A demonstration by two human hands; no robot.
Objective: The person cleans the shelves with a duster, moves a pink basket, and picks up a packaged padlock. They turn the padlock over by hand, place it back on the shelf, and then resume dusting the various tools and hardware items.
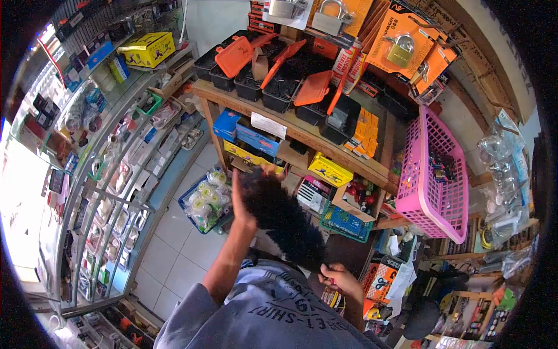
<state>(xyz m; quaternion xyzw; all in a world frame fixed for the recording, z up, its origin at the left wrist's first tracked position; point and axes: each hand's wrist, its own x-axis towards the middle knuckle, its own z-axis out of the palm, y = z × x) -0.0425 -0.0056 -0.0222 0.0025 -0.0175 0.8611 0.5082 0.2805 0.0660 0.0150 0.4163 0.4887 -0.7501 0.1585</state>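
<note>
A fluffy black duster (285, 215) lies slantwise in front of my grey shirt. My right hand (340, 278) is closed round its handle end at the lower right. My left hand (239, 200) is raised at the duster's upper left end, palm side against or very near the black fibres, with its fingers extended. Part of the left fingers is hidden by the fibres. Beyond the duster stands a wooden shelf (279, 125) with black bins (343, 119) that have orange lids (314, 88).
A pink basket (433, 174) hangs at the right, near packaged padlocks (401, 51). Glass display shelves (125, 174) curve along the left. A blue basket (203, 203) of wrapped rolls sits on the tiled floor (174, 250). Yellow boxes (330, 170) fill the lower shelf.
</note>
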